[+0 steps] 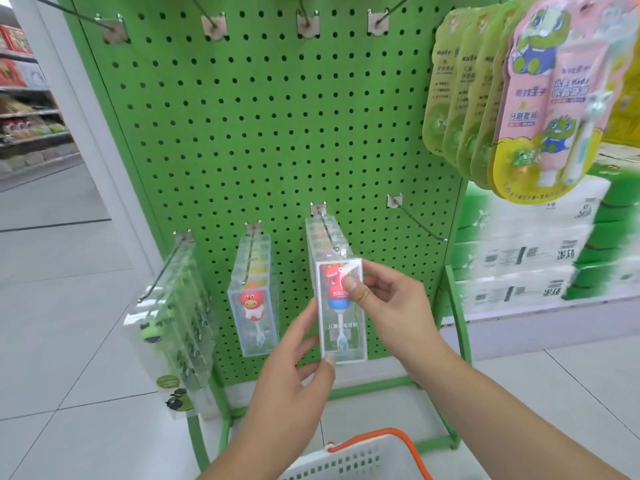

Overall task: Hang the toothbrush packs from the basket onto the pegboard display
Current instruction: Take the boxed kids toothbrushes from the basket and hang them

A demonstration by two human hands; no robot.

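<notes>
Holding toothbrush pack, both hands, seemingly at hook

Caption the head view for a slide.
Both hands, left and right, hold a clear toothbrush pack below a loaded hook on the green pegboard.

Not much readable here tbh. The clear toothbrush pack held in front of the green pegboard has white Chinese print across its lower front, something like 儿童…毛牙刷 with the middle hidden behind the brush, plus a short line of characters on the red figure that's too small to make out. The pink hanging pack at top right says "Kids" next to 儿童, and has 牙刷套装 on a little label lower down. The stacked cartons on the right carry dark lettering, too blurred to read.
</notes>
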